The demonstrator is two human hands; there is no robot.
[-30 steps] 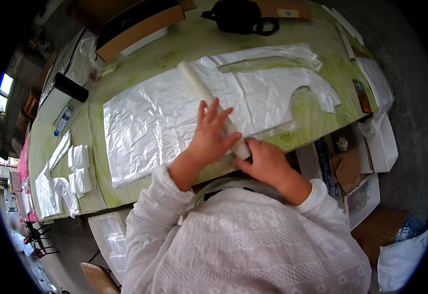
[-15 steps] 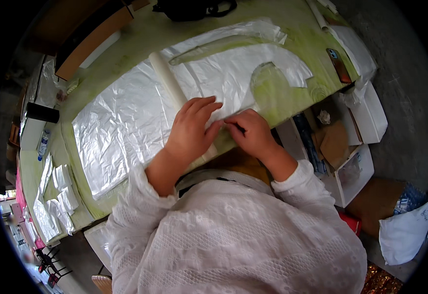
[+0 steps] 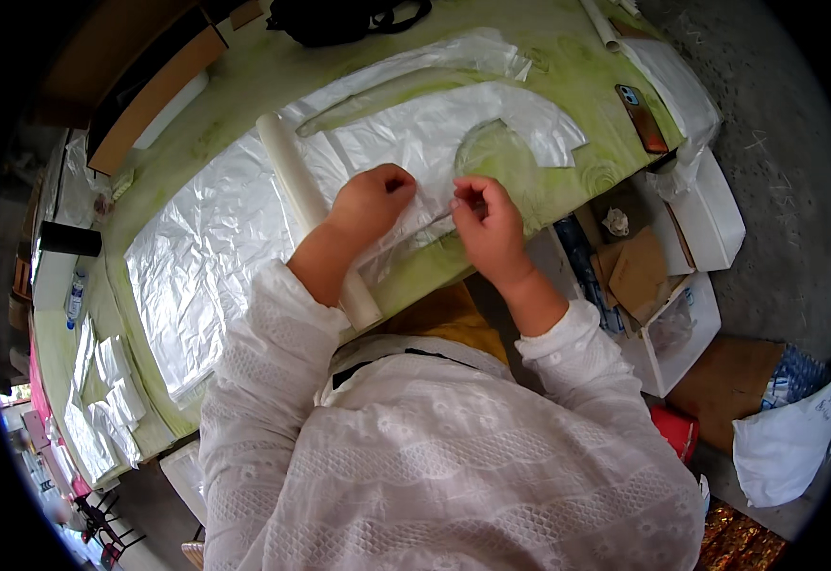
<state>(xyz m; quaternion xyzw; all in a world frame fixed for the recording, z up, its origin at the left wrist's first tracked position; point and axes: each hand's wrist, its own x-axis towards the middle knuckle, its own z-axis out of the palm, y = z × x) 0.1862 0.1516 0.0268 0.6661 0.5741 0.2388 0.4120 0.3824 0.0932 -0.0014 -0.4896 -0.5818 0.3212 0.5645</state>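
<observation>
A large sheet of thin clear plastic film (image 3: 211, 214) lies wrinkled across the table, with long curved strips toward the right. Across it rests a pale roll (image 3: 292, 176), its near end at the table's front edge. Just right of the roll, my left hand (image 3: 368, 207) is closed over the film, fingertips curled together; what they pinch is hidden. My right hand (image 3: 492, 228), a little apart from it, pinches the film's near edge between thumb and fingers. A taut line of film runs between the two hands.
A phone (image 3: 641, 119) lies at the table's right end. Small folded plastic pieces (image 3: 106, 400) lie at the left. A black bag (image 3: 339, 21) sits at the far side. Below the right edge stand white bins (image 3: 687, 328) with cardboard and a dark blue roll.
My hands, close together before, have drawn apart. The left fingers, spread earlier, are now curled closed. A raised film edge now shows between the hands.
</observation>
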